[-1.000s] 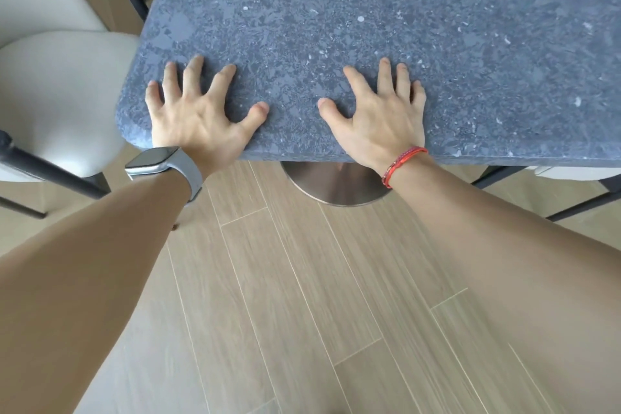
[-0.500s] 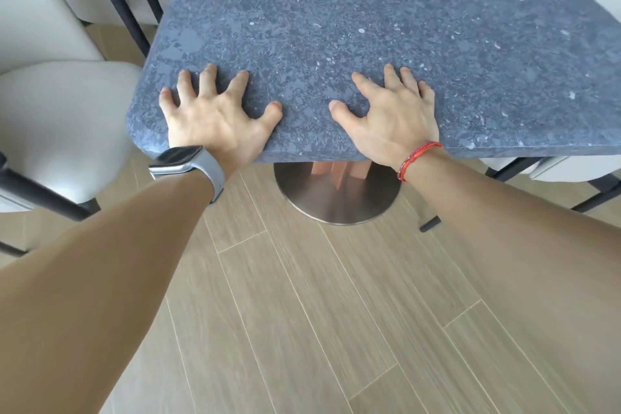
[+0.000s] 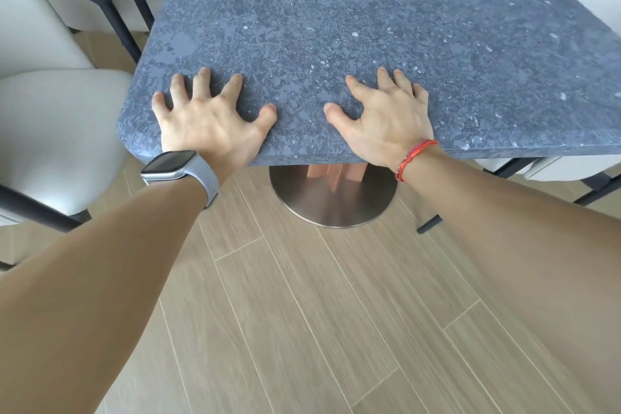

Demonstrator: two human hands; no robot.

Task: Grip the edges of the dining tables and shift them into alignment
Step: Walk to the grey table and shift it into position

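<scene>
Both hands flat on the near edge of the speckled grey desk point(image 3: 369, 27), fingers spread, palms over the rim, nothing clenched. Left hand point(image 3: 208, 121) sits by the rounded corner, right hand point(image 3: 386, 121) toward mid-edge. Round metal base point(image 3: 332, 202) on wood floor point(image 3: 302, 312) below. Cream chair point(image 3: 60, 131) just beside the left corner.

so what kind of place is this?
Likely a restaurant or café dining area: a stone-look pedestal table on a round metal base, cream upholstered armchairs pulled up on both sides, and wood-look plank flooring.
</scene>
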